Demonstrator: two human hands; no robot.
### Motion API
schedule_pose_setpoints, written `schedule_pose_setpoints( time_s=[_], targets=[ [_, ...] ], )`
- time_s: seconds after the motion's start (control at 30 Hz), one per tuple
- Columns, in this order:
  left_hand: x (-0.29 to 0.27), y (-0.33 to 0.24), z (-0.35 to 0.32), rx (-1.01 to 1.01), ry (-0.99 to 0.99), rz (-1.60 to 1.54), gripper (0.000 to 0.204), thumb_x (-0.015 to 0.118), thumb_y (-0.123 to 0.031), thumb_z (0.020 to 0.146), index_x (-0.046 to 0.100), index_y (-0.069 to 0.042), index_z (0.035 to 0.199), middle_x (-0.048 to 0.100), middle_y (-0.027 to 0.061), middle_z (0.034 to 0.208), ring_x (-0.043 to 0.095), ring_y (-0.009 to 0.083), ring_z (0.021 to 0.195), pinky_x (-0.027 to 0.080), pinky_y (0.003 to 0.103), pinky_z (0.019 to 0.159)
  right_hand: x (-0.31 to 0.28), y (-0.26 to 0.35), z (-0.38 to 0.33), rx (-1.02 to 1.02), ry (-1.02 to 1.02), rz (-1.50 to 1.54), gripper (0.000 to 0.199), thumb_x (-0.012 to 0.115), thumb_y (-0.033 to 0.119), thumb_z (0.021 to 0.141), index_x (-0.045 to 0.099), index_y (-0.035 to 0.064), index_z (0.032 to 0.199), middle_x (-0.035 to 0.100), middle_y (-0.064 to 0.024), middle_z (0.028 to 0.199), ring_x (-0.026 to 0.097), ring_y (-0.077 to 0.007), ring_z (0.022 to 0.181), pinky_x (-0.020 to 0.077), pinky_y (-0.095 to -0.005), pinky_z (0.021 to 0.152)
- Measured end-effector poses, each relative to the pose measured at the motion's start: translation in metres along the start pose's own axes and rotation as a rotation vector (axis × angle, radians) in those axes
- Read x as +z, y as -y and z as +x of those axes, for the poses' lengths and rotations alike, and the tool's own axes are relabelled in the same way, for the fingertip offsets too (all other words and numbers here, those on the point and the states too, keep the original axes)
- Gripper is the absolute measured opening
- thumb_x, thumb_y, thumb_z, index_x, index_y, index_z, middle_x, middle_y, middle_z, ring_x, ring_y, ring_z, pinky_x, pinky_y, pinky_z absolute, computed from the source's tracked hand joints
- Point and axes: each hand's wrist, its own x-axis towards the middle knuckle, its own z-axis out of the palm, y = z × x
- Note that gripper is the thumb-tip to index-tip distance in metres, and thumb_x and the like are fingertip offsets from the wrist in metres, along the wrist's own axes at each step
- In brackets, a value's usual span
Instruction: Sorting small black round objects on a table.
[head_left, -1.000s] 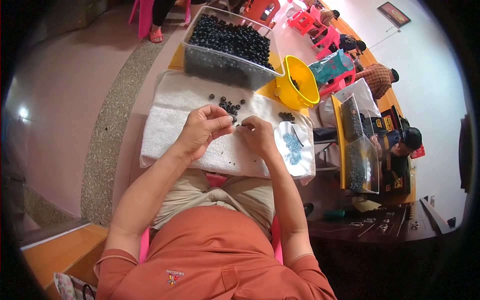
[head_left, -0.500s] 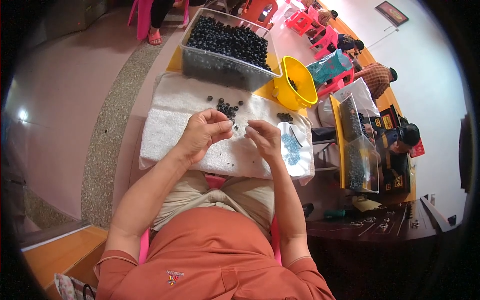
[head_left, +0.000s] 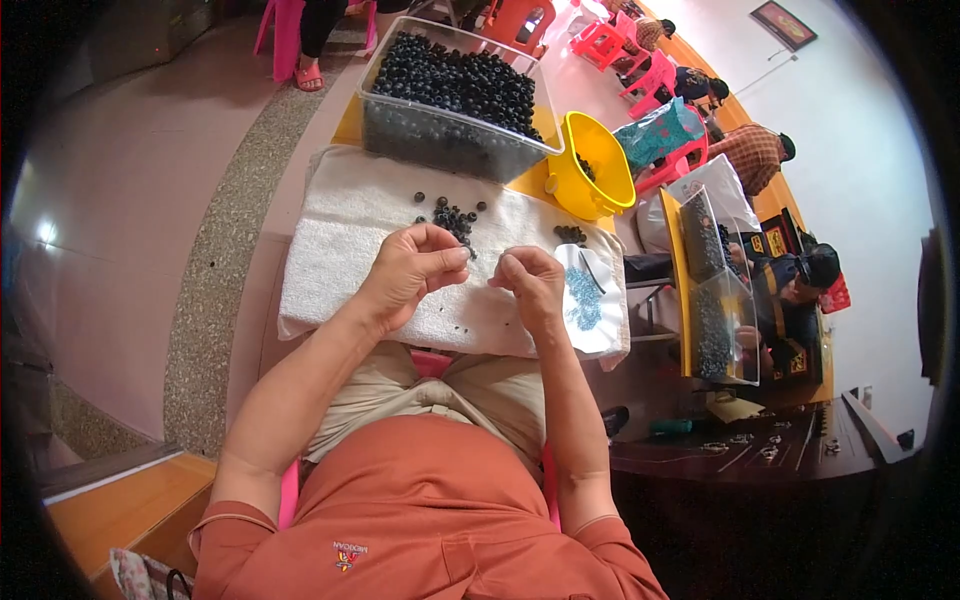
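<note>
Both hands were over the white towel (head_left: 340,250), left hand (head_left: 410,272) and right hand (head_left: 532,285) fingers pinched on something tiny I couldn't make out, few loose dark beads (head_left: 455,218) just beyond the fingers, full bin (head_left: 450,100) farther off, so loads left.

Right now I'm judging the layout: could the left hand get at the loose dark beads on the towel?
Probably yes. The left hand hovers over the white towel, the loose dark beads lie just beyond its fingertips, and nothing stands between.
</note>
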Motion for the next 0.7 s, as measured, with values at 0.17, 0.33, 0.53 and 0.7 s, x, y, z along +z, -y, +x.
schedule_pose_setpoints(
  time_s=[0.17, 0.33, 0.53, 0.7],
  targets=[
    [-0.0008, 0.0017, 0.0006, 0.001, 0.01, -0.007, 0.01, 0.07, -0.005, 0.086, 0.061, -0.006, 0.09, 0.064, 0.0025, 0.085, 0.064, 0.0102, 0.075, 0.059, 0.026, 0.073, -0.0004, -0.0025, -0.0009, 0.07, -0.011, 0.176, 0.012, 0.063, 0.009, 0.092, 0.066, -0.0004, 0.098, 0.066, -0.0074, 0.083, 0.066, -0.0145, 0.073, 0.0594, -0.0307, 0.073],
    [-0.0012, 0.0042, 0.0012, -0.007, 0.005, 0.002, 0.011, 0.07, -0.005, 0.085, 0.061, -0.005, 0.09, 0.064, 0.0024, 0.085, 0.064, 0.0103, 0.075, 0.059, 0.026, 0.073, 0.0033, -0.0003, -0.004, 0.095, 0.041, 0.287, 0.014, 0.063, 0.007, 0.092, 0.067, -0.0004, 0.103, 0.067, -0.0079, 0.086, 0.067, -0.0146, 0.077, 0.0609, -0.0326, 0.076],
    [-0.0011, 0.0057, 0.0012, -0.012, -0.001, 0.005, 0.011, 0.07, -0.005, 0.085, 0.061, -0.005, 0.091, 0.064, 0.0028, 0.085, 0.064, 0.0105, 0.075, 0.058, 0.026, 0.073, -0.0009, -0.0005, -0.0049, 0.109, 0.064, 0.357, 0.014, 0.065, 0.003, 0.089, 0.067, -0.001, 0.102, 0.069, -0.0097, 0.092, 0.069, -0.0173, 0.082, 0.0603, -0.0352, 0.079],
    [-0.0002, 0.0064, 0.0005, -0.014, 0.002, 0.009, 0.012, 0.071, -0.005, 0.085, 0.06, -0.004, 0.091, 0.064, 0.0036, 0.085, 0.064, 0.0116, 0.075, 0.059, 0.027, 0.073, -0.0037, 0.0004, -0.0063, 0.13, 0.072, 0.356, 0.012, 0.065, 0.002, 0.089, 0.068, -0.0013, 0.1, 0.069, -0.01, 0.092, 0.069, -0.0181, 0.082, 0.0602, -0.036, 0.08]
  ],
)
